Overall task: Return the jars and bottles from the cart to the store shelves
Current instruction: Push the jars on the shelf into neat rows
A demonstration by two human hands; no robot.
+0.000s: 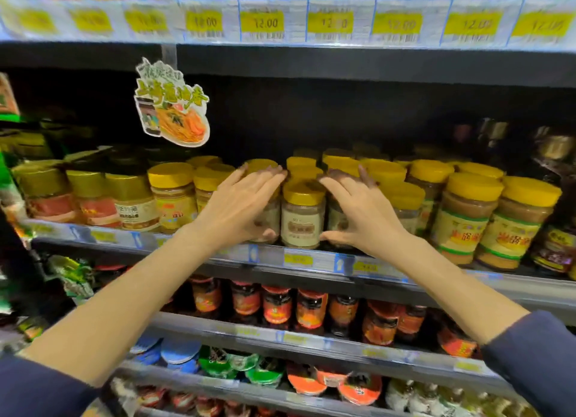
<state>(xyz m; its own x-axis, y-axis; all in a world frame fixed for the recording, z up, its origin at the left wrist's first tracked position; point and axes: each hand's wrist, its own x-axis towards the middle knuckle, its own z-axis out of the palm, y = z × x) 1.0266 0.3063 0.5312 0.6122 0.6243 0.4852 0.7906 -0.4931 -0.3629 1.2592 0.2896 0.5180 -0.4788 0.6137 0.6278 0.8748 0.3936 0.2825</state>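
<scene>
Forearms are reaching to the shelf; left hand and right hand are laying nearly straight fingers over flanking jars beside a gold-lidded jar at the edge; a sideways nudge could be tipping it off.

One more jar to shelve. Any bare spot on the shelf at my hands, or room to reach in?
No bare spot shows in front: jars crowd together from the gold-lidded jars to the big yellow-lidded jars. Open room is only the dark gap above the lids, under the upper shelf, right of the hanging sign.
</scene>
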